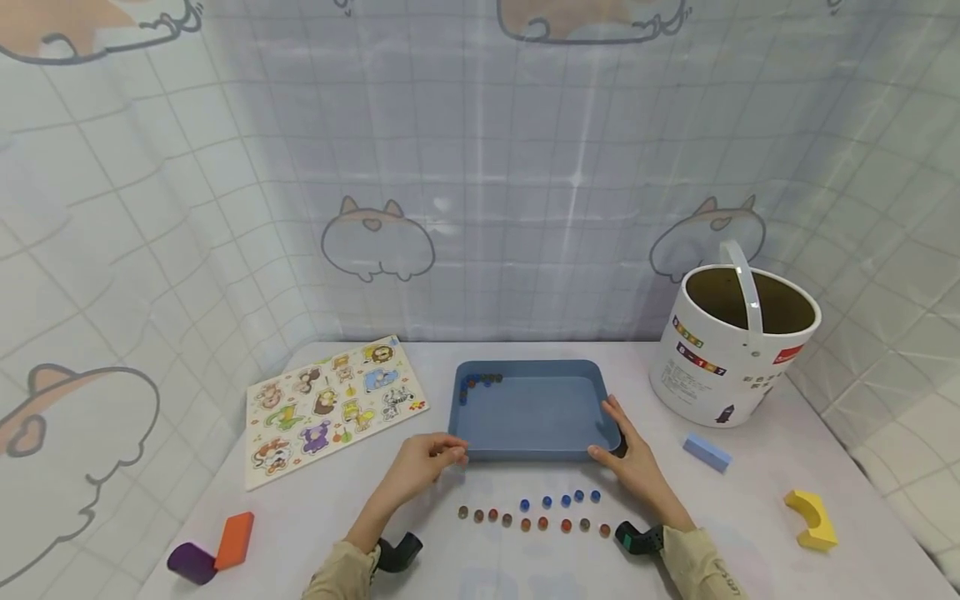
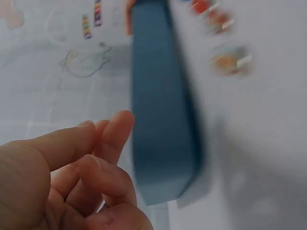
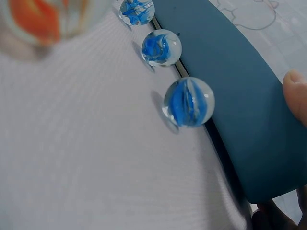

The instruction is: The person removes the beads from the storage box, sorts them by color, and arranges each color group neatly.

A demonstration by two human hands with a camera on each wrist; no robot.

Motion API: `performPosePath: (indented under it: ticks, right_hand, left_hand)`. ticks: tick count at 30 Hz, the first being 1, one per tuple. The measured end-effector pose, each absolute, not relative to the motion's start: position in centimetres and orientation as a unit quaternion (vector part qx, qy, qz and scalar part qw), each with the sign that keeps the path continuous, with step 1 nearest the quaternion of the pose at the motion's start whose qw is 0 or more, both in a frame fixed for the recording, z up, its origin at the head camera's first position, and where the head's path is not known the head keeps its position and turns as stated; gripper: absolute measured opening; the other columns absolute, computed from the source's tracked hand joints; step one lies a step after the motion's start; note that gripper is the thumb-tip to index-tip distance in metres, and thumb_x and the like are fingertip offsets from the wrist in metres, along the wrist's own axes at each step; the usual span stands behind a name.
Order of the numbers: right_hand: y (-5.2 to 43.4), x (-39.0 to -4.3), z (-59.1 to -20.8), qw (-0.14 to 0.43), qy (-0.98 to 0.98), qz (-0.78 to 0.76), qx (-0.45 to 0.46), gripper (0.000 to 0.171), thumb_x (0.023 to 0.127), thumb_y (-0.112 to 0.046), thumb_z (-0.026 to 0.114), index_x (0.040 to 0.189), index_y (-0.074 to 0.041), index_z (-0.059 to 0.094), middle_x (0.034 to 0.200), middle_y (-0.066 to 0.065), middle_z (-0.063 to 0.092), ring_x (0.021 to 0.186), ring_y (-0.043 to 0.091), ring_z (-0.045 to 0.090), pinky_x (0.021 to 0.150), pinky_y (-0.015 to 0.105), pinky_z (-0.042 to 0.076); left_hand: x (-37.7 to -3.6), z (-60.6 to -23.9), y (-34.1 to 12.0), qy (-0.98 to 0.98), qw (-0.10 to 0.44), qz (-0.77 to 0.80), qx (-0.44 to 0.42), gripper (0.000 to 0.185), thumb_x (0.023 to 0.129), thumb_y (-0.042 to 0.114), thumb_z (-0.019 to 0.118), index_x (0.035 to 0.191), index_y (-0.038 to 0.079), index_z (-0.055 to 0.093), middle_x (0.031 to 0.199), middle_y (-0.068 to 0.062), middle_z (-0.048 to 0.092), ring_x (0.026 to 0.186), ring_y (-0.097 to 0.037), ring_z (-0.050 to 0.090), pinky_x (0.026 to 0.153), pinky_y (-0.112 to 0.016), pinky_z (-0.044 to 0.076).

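Blue tray (image 1: 540, 417) on the counter (image 1: 750, 517), probably light, stiff, smooth; best taken by opposite rims, kept level lest its marbles (image 1: 498, 378) roll. Right hand (image 1: 636, 468) pinches its near right corner; left hand (image 1: 422, 463) loosely curled beside the near left, no hold visible.

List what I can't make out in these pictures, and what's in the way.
Floor inside the bucket: head view, hidden by its near wall.
Small print on the bucket: head view, too small to read.
Swirls in the marbles inside the tray: head view, too small.
Inside of the tray: both wrist views, hidden by its outer wall.
Orange marble at top left: right wrist view, blurred, cut by the top edge.
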State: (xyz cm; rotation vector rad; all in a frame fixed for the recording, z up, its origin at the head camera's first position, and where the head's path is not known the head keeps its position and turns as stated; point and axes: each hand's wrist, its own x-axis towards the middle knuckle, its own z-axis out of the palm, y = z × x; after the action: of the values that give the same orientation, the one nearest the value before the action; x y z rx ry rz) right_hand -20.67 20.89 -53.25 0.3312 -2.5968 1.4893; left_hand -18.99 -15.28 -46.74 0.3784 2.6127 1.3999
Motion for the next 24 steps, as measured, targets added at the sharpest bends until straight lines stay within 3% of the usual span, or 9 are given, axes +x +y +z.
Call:
performPosePath:
  ticks: [10,16,20,24]
  right_hand:
    - [21.0,-20.8,-53.4,0.076,-0.862,0.490,0.105,0.077,0.089,-0.026,0.069,0.152,-0.011,0.030,0.163,0.011,0.016,0.147,0.044,0.016,0.111,0.067,0.016]
    - [20.6,-20.5,-53.7,0.070,-0.863,0.488,0.110,0.077,0.089,-0.027,0.069,0.153,-0.010,0.029,0.163,0.012,0.017,0.147,0.043,0.017,0.112,0.065,0.018]
    - [20.7,-20.4,-53.4,0.080,-0.859,0.493,0.111,0.076,0.089,-0.026,0.069,0.152,-0.009,0.030,0.162,0.012,0.018,0.146,0.044,0.018,0.111,0.066,0.018]
    - [20.9,-20.4,-53.0,0.083,-0.858,0.494,0.111,0.076,0.089,-0.025,0.069,0.152,-0.010,0.030,0.162,0.012,0.018,0.149,0.036,0.017,0.112,0.066,0.018]
  left_hand:
    - [-27.7,-46.0,-12.2,0.862,-0.022,0.502,0.065,0.026,0.099,0.021,0.056,0.116,0.007,0.070,0.101,-0.013,0.074,0.054,-0.015,0.048,0.051,-0.023,0.040]
    - [-29.9,-47.9,-11.7,0.840,-0.059,0.539,0.001,0.025,0.099,0.018,0.055,0.114,0.004,0.070,0.100,-0.017,0.073,0.066,-0.022,0.056,0.055,-0.022,0.041]
    - [-30.2,-47.9,-11.8,0.837,-0.047,0.545,-0.001,0.024,0.099,0.018,0.056,0.115,0.006,0.070,0.100,-0.018,0.073,0.064,-0.019,0.054,0.056,-0.022,0.041]
    - [-30.6,-46.2,-12.0,0.844,-0.012,0.535,0.028,0.026,0.100,0.019,0.054,0.118,0.007,0.069,0.103,-0.020,0.072,0.067,-0.035,0.054,0.058,-0.025,0.042]
